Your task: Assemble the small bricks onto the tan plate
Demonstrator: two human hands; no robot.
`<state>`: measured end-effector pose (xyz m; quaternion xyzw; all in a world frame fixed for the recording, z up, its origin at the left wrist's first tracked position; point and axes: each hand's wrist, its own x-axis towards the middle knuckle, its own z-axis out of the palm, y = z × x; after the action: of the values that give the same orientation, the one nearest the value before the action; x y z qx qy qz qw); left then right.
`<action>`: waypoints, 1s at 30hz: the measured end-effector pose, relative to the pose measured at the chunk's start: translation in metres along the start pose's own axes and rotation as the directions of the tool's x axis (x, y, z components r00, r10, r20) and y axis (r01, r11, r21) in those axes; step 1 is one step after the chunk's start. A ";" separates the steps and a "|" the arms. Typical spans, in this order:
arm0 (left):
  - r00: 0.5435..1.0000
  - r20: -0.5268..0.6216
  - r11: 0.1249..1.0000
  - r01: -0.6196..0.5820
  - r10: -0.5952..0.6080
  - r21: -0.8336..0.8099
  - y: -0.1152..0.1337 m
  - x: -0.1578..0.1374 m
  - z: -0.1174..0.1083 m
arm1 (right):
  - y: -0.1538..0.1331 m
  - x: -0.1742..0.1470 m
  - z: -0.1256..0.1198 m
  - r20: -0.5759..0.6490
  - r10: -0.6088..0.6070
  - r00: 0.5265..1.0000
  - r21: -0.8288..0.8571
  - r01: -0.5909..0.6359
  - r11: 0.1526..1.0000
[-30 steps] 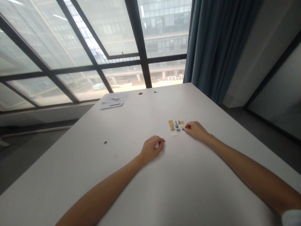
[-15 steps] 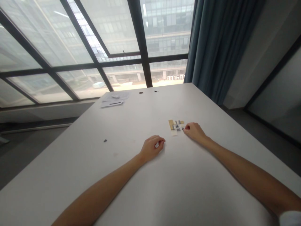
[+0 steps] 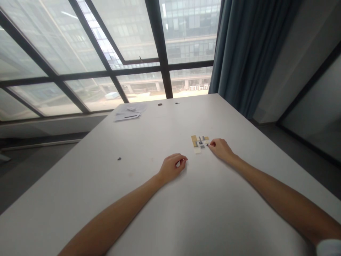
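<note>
My right hand (image 3: 220, 148) rests at the right side of a small cluster of flat pieces, thumb and fingers pinched together. At its fingertips is a small dark piece (image 3: 207, 144), partly covered by them. The cluster holds yellow pieces (image 3: 193, 139), several grey pieces (image 3: 202, 147) and a cream square (image 3: 197, 150) at the near edge. My left hand (image 3: 172, 168) lies on the table to the left and nearer to me, thumb and fingertips pressed together in a ring. Whatever may be between those fingertips is too small to make out.
A white table (image 3: 165, 135) spans the view. A small dark item (image 3: 119, 159) lies on its left part. Papers (image 3: 129, 112) are at the far left, and a round dark disc (image 3: 160, 104) and another small dark item (image 3: 177, 103) near the far edge. Beyond stand windows and a blue curtain (image 3: 247, 53).
</note>
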<state>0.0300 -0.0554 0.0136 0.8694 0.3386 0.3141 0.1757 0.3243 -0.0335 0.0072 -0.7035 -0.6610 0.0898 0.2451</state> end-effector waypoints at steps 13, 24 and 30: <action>0.999 0.027 1.000 0.025 -0.025 0.005 -0.002 -0.001 0.001 | 0.000 0.000 -0.004 -0.025 0.006 1.000 0.048 -0.005 0.999; 0.988 0.107 0.989 0.097 -0.109 0.109 -0.003 0.001 0.001 | -0.047 -0.034 -0.016 -0.018 -0.531 0.847 0.074 0.531 0.844; 0.985 0.134 0.988 0.095 -0.112 0.125 -0.002 0.002 0.001 | -0.062 -0.059 0.005 0.263 -0.752 0.604 0.110 0.756 0.645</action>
<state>0.0310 -0.0526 0.0122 0.8793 0.3883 0.2219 0.1635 0.2610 -0.0891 0.0198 -0.3402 -0.9240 0.0743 0.1578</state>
